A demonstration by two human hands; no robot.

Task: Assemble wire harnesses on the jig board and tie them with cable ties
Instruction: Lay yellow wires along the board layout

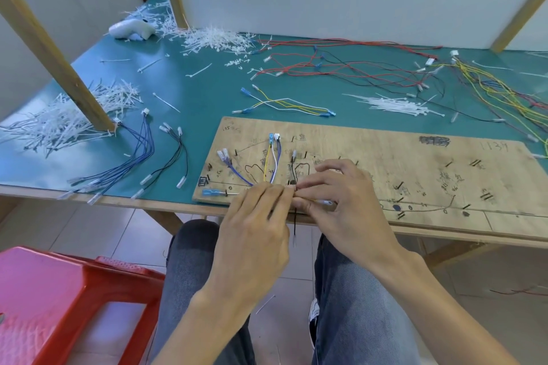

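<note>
**Hands meet at the board's near edge**

Our left hand and right hand meet fingertip to fingertip at the near left edge of the jig board. Both pinch the wire bundle, which fans out toward the far pegs. One black wire hangs over the near edge of the table. The board's right half shows only pegs and pen marks. Cable ties lie just beyond the board's far edge. A red stool stands near left.

Scribbled plywood board flat at surface's near edge, yellow, white, blue and black wires routed round its pegs, white ties heaped just behind
</note>
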